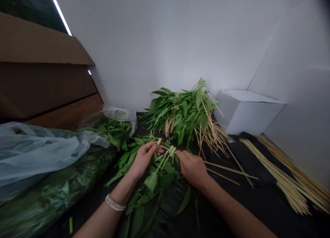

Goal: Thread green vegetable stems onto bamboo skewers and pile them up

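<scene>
My left hand [146,157], with a beaded bracelet at the wrist, pinches a pale green leafy stem [159,141] upright between thumb and fingers. My right hand [192,167] is closed round a thin wooden skewer whose tip end reaches left toward that stem. Beside the right fingertips, several cut stems [172,150] sit on the skewer, their leaves [151,181] hanging down below. Further skewers [229,169] lie to the right of the right hand; whether it grips any of them I cannot tell. Loose leafy greens [129,162] lie under and around my left hand.
A heap of greens on skewers [180,110] lies against the white wall. A white box [247,110] and bundles of bare skewers [281,179] are at the right. Bagged greens [64,186], a plastic bag [38,155] and a cardboard box [43,83] stand left.
</scene>
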Available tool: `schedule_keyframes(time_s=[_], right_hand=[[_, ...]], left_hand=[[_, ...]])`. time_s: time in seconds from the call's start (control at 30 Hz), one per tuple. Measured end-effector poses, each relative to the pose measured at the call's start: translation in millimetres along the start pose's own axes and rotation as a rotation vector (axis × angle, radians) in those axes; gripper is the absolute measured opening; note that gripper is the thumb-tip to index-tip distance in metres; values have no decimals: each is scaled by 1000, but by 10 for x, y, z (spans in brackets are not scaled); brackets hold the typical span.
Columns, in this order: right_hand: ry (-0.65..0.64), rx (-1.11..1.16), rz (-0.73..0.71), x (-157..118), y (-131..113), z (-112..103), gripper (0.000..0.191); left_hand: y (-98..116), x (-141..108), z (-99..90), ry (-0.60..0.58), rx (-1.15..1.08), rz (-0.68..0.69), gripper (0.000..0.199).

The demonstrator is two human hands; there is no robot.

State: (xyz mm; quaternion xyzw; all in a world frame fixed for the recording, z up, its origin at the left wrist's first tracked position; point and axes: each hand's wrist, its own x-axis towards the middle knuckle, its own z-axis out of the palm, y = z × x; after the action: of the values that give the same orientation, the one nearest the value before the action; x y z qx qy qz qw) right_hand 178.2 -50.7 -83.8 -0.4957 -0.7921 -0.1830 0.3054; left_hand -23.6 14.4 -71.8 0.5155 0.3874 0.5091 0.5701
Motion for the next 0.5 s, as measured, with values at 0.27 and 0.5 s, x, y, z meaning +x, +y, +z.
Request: schedule_keyframes(time_s=[0.27, 0.5], right_hand=[[8, 2, 7, -2, -7, 3, 28], [6, -9, 17, -6, -10, 3, 28]], left_hand=[[-1, -4, 1, 7, 43, 16, 43], [-30, 1, -13, 22, 40, 25, 44]])
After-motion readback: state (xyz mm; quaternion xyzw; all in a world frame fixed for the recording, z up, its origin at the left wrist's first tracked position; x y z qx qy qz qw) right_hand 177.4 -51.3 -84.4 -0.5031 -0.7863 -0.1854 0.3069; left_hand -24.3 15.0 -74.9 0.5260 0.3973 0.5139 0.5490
